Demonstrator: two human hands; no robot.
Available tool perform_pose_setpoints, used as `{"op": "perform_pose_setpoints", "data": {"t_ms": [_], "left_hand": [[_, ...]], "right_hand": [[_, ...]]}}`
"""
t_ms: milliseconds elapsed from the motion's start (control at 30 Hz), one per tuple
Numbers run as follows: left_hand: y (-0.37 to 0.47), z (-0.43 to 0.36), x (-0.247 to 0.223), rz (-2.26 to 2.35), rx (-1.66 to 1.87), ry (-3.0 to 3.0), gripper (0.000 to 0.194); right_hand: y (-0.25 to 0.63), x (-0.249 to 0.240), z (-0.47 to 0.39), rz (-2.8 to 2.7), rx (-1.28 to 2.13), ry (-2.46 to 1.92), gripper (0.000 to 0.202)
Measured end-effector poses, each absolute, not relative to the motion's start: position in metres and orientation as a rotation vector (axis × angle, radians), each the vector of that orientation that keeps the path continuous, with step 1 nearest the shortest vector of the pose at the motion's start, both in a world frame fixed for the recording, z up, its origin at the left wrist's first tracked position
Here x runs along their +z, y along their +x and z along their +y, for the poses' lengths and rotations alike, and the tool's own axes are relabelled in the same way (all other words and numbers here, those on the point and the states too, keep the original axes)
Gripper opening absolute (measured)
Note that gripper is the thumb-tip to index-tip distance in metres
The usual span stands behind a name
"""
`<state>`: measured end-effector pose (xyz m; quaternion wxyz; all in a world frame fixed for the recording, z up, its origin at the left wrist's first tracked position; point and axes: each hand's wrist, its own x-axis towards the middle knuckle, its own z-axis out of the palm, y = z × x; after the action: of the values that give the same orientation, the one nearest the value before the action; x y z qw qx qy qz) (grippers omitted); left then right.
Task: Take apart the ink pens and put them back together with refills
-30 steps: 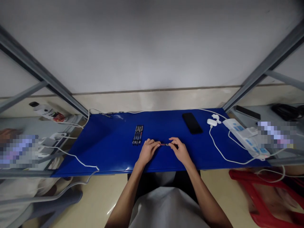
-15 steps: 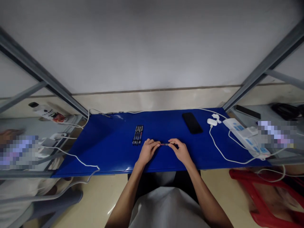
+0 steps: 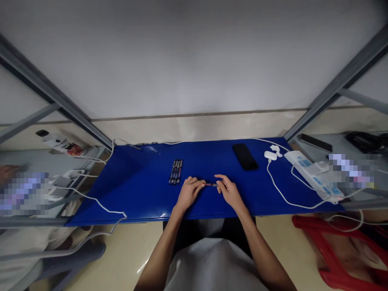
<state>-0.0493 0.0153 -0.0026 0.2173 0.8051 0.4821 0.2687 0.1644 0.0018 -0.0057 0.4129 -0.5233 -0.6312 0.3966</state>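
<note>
A slim dark pen [image 3: 210, 184] with a reddish part lies level between my two hands, just above or on the blue tabletop [image 3: 145, 202]. My left hand [image 3: 190, 190] pinches its left end between thumb and fingers. At the other end, the thumb and fingers of my right hand [image 3: 227, 190] close on the pen's tip, with the index finger raised a little. Several dark pens [image 3: 176, 171] lie side by side in a row to the left of my left hand.
A black phone [image 3: 245, 157] lies at the right back. Beyond it are a white earbud case [image 3: 270, 155] on a cable and a white power strip [image 3: 315, 178]. A bottle [image 3: 62, 144] lies on the left neighbouring table. A red stool [image 3: 330, 250] stands at lower right.
My right hand's fingers have shifted on the pen's right end, and the index finger has lifted slightly. My left hand has stayed in place.
</note>
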Motion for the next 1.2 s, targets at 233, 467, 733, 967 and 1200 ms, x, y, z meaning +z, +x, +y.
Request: {"op": "perform_pose_setpoints", "data": {"t_ms": [233,467,733,967,1200], "left_hand": [[-0.0493,0.0161,-0.0011,1.345,0.827,2.164,0.038],[-0.0499,0.0154,-0.0018,1.328,0.833,2.166,0.038],[-0.0489,0.0153,-0.0004,1.346,0.851,2.128,0.038],[-0.0488,0.0152,-0.0018,1.348,0.849,2.134,0.037],[-0.0481,0.0146,-0.0011,1.365,0.851,2.148,0.039]], "right_hand": [[0.1661,-0.0070,0.0039,-1.555,0.871,-1.294,0.032],[0.1665,-0.0091,0.0048,-1.554,0.868,-1.357,0.029],[0.1658,-0.0056,0.0037,-1.547,0.877,-1.334,0.025],[0.1651,-0.0055,0.0043,-1.563,0.848,-1.374,0.029],[0.1638,-0.0047,0.0043,-1.568,0.827,-1.370,0.026]]}}
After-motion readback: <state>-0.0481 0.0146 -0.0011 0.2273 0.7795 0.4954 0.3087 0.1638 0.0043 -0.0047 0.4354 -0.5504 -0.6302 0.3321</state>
